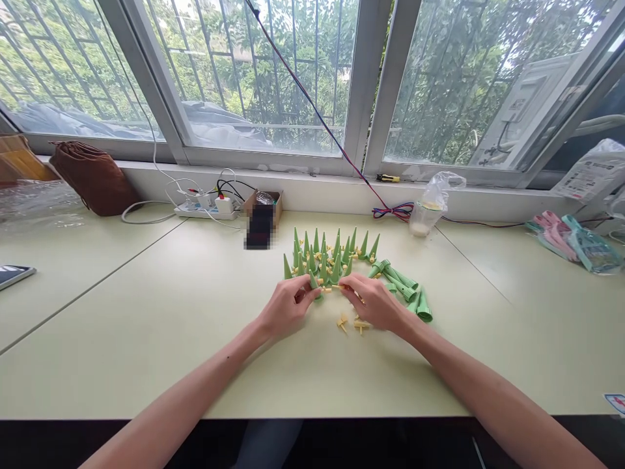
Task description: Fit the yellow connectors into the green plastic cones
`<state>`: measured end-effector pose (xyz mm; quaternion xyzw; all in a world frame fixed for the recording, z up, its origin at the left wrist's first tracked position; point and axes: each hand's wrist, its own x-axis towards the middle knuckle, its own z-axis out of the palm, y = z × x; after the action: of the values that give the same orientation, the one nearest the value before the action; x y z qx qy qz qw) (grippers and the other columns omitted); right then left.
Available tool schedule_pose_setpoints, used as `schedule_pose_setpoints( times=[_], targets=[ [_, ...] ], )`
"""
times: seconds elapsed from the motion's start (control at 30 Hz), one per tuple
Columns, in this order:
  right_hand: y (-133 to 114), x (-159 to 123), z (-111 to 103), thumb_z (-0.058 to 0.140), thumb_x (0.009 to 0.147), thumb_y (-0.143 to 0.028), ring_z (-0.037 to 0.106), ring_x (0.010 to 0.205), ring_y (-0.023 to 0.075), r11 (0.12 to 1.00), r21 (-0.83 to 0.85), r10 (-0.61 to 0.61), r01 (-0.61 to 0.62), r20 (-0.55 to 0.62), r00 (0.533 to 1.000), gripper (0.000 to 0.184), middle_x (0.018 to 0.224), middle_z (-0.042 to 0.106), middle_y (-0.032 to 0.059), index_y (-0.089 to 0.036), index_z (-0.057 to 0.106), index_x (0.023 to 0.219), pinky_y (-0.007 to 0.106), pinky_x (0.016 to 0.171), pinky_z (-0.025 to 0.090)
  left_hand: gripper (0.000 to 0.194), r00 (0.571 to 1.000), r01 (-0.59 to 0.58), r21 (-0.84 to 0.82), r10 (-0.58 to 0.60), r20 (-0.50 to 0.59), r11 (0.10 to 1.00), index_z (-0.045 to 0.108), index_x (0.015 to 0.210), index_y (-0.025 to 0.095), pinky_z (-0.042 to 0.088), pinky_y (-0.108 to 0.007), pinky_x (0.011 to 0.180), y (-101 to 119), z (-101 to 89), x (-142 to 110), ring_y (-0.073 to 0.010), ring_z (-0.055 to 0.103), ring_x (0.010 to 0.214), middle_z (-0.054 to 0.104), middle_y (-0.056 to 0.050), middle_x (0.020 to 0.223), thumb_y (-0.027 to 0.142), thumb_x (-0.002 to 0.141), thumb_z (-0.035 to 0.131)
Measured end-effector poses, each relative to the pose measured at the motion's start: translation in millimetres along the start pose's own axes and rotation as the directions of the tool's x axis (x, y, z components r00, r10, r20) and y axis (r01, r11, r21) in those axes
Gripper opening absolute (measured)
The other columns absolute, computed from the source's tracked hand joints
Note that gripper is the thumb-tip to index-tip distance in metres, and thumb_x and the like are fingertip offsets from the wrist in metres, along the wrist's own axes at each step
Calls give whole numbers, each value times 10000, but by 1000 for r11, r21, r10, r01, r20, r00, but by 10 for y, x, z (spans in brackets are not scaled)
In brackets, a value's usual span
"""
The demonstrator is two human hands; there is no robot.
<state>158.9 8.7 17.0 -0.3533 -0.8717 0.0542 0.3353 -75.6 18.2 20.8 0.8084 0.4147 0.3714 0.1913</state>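
Note:
My left hand (289, 304) is closed around a green plant watering spike (313, 280), which stands nearly upright with its point up. My right hand (370, 299) pinches a small yellow valve piece (336, 287) close to the spike's right side. Whether the two parts touch is too small to tell. Just behind my hands stand several upright green spikes (323, 268) with yellow parts near their bases. Loose yellow valve pieces (342, 323) lie on the table in front of my right hand. Beyond that hand, more green spikes (403, 284) lie on their sides.
Along the window sill are a brown pouch (95, 179), a power strip (208, 208), a small cardboard box (274, 207) and a plastic cup with a bag (426, 215). Packaged pink and teal items (579, 241) lie far right. A phone (15, 275) rests at the left edge.

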Motion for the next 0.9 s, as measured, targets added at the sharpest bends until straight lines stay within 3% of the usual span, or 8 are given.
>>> schedule_pose_setpoints(
  times=[0.27, 0.9],
  targets=[
    [-16, 2, -12, 385, 1036, -246, 525, 646, 146, 1000, 9, -17, 17, 8, 1000, 196, 867, 641, 58, -190, 571, 1017, 263, 628, 419, 201, 999, 38, -50, -37, 12, 998, 603, 785, 170, 303, -223, 451, 25, -7, 3, -91, 347, 491, 488, 38, 587, 305, 926, 558],
    [-21, -5, -5, 422, 1026, -244, 514, 632, 131, 999, 4, -34, 34, 16, 999, 184, 860, 638, 52, -180, 594, 1015, 242, 605, 395, 191, 1000, 18, -95, -18, 6, 995, 629, 840, 159, 331, -215, 456, 7, -1, 1, -86, 368, 496, 499, 31, 611, 304, 934, 549]
  ],
)
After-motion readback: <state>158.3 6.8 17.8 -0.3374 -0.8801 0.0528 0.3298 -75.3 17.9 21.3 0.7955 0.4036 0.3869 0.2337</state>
